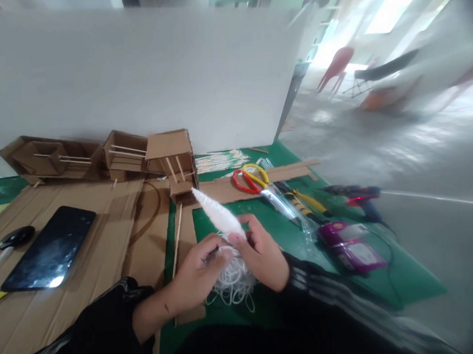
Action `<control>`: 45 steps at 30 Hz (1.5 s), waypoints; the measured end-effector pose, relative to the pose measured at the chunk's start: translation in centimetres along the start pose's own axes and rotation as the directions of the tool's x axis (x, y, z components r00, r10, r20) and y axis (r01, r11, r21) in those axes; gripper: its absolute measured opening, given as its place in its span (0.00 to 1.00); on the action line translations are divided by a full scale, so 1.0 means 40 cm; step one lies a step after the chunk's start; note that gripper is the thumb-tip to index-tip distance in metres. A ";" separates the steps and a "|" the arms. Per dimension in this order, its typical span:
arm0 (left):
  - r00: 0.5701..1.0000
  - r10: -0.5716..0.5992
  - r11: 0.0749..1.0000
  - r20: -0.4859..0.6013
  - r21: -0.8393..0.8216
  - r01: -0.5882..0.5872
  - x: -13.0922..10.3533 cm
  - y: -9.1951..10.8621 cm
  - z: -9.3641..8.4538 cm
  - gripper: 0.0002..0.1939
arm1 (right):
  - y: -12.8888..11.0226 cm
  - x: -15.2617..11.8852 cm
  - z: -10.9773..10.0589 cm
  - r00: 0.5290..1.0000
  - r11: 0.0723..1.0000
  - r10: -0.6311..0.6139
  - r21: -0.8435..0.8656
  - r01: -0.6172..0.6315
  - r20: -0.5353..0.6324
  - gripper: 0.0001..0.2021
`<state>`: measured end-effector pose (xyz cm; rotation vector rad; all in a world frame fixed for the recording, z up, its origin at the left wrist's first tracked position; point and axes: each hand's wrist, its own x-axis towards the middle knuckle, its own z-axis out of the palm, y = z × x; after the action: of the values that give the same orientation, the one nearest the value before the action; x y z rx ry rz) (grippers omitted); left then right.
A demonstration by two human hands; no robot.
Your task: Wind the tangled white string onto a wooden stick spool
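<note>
A white, tapered cone (218, 214), its surface seemingly wound with string, points up and to the left. My right hand (266, 251) is closed around its thick lower end, thumb on the near side. Beside it, my left hand (200, 270) is closed in a pinch at the cone's base, on white string (234, 283). A loose tangle of that string hangs in loops beneath both hands, over the green tabletop. The fingertips of the left hand are partly hidden by the string and the other hand.
Red-and-yellow-handled scissors (277, 198), yellow-handled pliers (310, 201), a purple packet (350, 247) and a glue gun (356, 195) lie rightward. Cardboard boxes with sticks (168, 147) stand behind. A black tablet (49, 249) and a mouse (16, 237) lie left on cardboard.
</note>
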<state>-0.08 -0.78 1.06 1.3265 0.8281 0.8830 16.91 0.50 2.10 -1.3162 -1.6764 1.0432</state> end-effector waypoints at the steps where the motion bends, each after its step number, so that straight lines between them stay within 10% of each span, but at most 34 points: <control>1: 0.999 -0.048 0.994 -0.006 -0.102 0.047 0.002 -0.005 -0.001 0.11 | 0.005 0.001 0.003 1.000 1.000 0.012 0.007 -0.012 0.000 0.16; 9: 0.974 -0.223 0.835 0.032 -0.510 0.208 0.005 0.002 0.005 0.19 | 0.021 0.003 0.009 0.998 0.998 0.069 0.009 -0.069 -0.015 0.17; 18: 0.988 -0.115 0.937 0.104 -0.319 0.143 0.003 0.008 -0.016 0.13 | 0.025 -0.002 0.003 0.996 0.998 0.060 0.030 -0.058 -0.063 0.17; 30: 0.991 0.024 0.950 -0.131 0.310 0.018 0.002 -0.014 -0.020 0.08 | 0.019 0.001 -0.003 0.995 0.990 0.061 0.129 -0.050 -0.079 0.18; 45: 1.000 0.003 0.919 -0.022 0.394 0.006 0.002 0.016 -0.016 0.15 | -0.002 0.013 -0.012 0.989 0.917 0.123 0.372 -0.145 0.083 0.20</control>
<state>-0.65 -0.42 1.65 1.6667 1.0636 0.7528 17.23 1.07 2.39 -1.1641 -1.3498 1.4171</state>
